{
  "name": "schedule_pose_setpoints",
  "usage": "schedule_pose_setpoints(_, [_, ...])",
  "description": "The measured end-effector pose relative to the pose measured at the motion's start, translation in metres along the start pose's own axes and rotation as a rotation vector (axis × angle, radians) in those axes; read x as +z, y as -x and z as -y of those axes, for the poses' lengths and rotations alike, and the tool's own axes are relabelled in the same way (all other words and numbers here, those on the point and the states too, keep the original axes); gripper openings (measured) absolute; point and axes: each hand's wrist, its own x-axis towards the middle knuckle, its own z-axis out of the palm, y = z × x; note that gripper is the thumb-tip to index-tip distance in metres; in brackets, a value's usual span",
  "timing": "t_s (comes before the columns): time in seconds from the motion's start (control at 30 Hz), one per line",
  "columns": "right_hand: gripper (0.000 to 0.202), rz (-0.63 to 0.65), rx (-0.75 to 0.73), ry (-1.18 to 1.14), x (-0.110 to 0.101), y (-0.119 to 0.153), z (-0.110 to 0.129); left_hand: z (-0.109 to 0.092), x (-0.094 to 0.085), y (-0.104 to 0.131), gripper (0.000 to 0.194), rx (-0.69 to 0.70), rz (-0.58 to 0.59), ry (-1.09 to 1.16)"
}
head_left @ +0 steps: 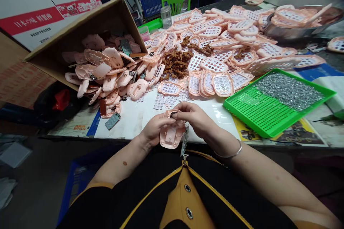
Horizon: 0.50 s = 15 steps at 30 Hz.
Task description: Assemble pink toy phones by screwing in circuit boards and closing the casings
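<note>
A pink plastic shell (pixel 172 136) is held over the table's front edge, its hollow inside facing up. My left hand (pixel 155 128) grips the shell's left side, with the thumb across its upper part. My right hand (pixel 194 117) pinches a small dark round part (pixel 173 113) at the shell's top end. Beneath the right hand, a narrow chain-like strip (pixel 185 139) hangs beside the shell; what it is attached to is unclear. Just beyond the hands lie pink shells with keypad holes (pixel 169 88) and clear button sheets (pixel 164 101).
A tilted cardboard box (pixel 51 48) spills pink shells on the left. A green tray (pixel 264 120) of small metal parts stands right. Brown pieces (pixel 176 63) lie among piled pink shells at the centre. A metal bowl (pixel 290 35) is at back right; a small circuit board (pixel 113 121) lies front left.
</note>
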Motion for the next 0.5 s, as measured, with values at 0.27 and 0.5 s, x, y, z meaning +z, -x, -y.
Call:
schedule_pose_setpoints(0.27, [0.037,0.007,-0.098,-0.001,-0.005,0.005,0.007,-0.003,0.001,-0.003,0.029,0.133,-0.181,0.006])
schedule_pose_setpoints(0.5, [0.078,0.265,0.147,0.065,-0.023,0.016,-0.033,-0.02,-0.013,-0.009,0.029,0.307,-0.405,0.101])
